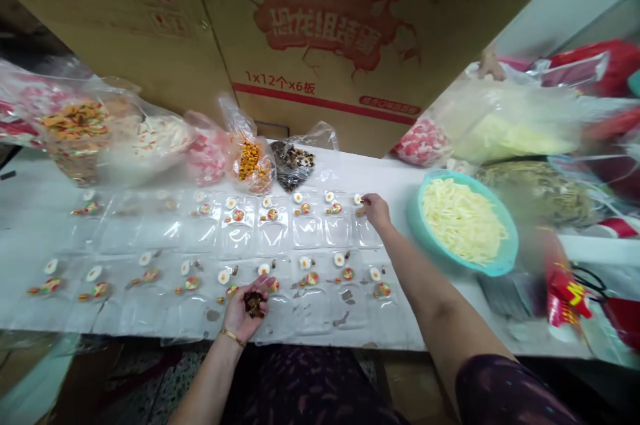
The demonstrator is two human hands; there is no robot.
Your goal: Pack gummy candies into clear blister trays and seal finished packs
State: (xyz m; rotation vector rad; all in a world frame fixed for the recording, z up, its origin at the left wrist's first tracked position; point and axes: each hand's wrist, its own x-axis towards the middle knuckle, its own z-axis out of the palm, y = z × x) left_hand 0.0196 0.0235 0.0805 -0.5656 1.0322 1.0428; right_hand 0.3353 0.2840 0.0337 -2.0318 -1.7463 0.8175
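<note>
My left hand (249, 308) is palm up and cupped around a small heap of dark brown candy-like pieces (255, 304), over the near row of clear plastic trays (311, 301). At the right end of the far row, my right hand (376, 209) pinches what looks like a small brown piece beside a white egg-shaped piece (357, 199). Most trays hold an egg-shaped piece, a round multicoloured pizza-like piece (348, 273) and a small orange piece. Several trays in the near row also have a brown piece by the egg shape.
Behind the trays stand a bag of dark brown pieces (294, 168), a bag of orange pieces (250, 161) and other bags. A large cardboard box (320, 98) rises at the back. To the right is a turquoise basin (505, 265) of pale yellow strips. Another person's hand (491, 67) touches a bag.
</note>
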